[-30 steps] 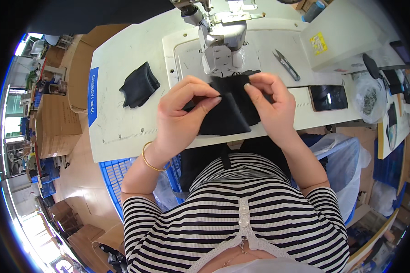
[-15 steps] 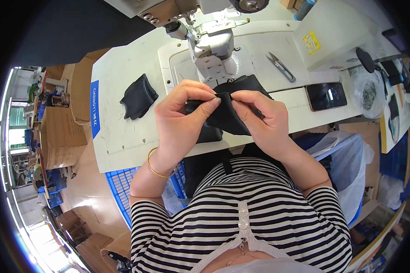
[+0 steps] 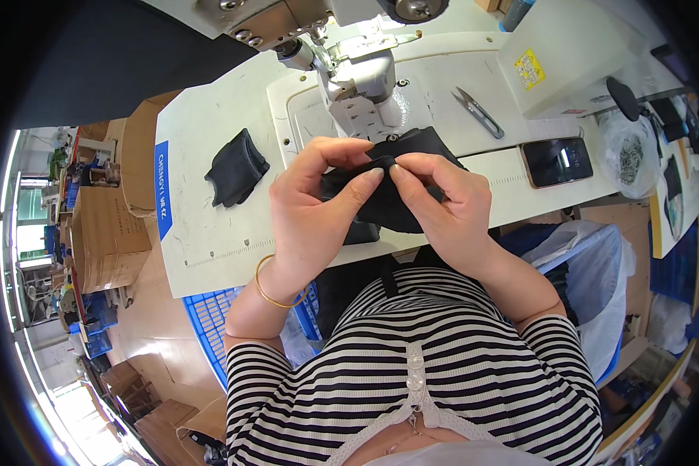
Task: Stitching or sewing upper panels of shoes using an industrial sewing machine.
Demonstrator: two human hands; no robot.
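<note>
A piece of black fabric [image 3: 396, 211] hangs between my hands, in front of the sewing machine [image 3: 363, 93]. My left hand [image 3: 314, 198] pinches its upper edge between thumb and forefinger. Right beside it, my right hand [image 3: 446, 198] grips the same edge, the two thumb tips almost touching. More black fabric [image 3: 427, 142] lies just behind my fingers on the machine bed, partly hidden by them. Off to the left, a separate folded black piece [image 3: 237, 168] rests on the white table [image 3: 202, 225].
Thread snips [image 3: 478, 115] and a phone [image 3: 557, 163] lie on the right of the table. Beyond the phone sits a clear plastic bag [image 3: 629, 161] of small items. Blue baskets [image 3: 210, 314] stand below the table edge; cardboard boxes [image 3: 109, 233] are at the left.
My left thumb and fingertips have shifted slightly right along the fabric edge, closer to my right thumb. The fabric's upper edge is now more bunched between them.
</note>
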